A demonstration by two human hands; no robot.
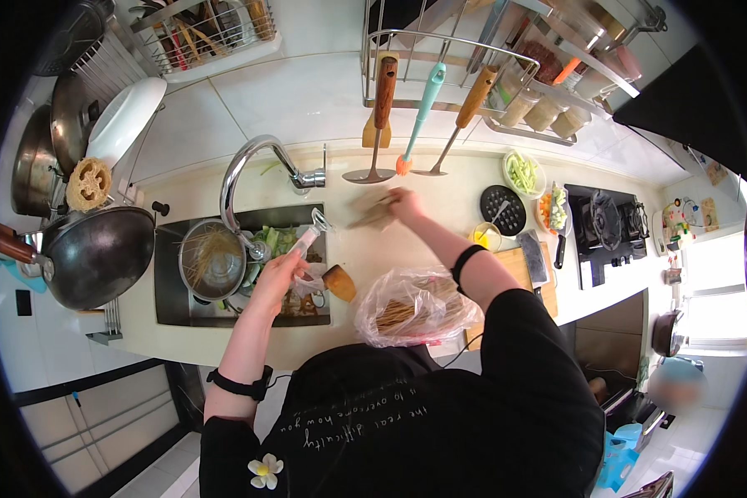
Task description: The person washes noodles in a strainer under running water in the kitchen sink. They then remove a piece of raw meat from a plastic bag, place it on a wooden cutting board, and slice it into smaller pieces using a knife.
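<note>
Over the right side of the sink (243, 320), my left hand (277, 280) grips the clear handle of a peeler-like utensil (314, 229) with a metal loop head. Some translucent plastic (311, 278) shows by my fingers; whether I hold it is unclear. My right hand (408, 206) pinches a greyish-brown cloth (370, 210), blurred, over the counter behind the sink's right corner. A brown wooden-looking piece (341, 283) lies at the sink's right edge. Close to my body sits a clear plastic bag (380, 292) of dry brown noodles (404, 314).
A metal pot (183, 274) with thin strands and leafy scraps (272, 239) are in the sink under the faucet (227, 180). Rightward are a cleaver (533, 258) on a cutting board (551, 292), an egg bowl (493, 241), cut vegetables (523, 173) and a stove (588, 255). Ladles (370, 176) hang behind.
</note>
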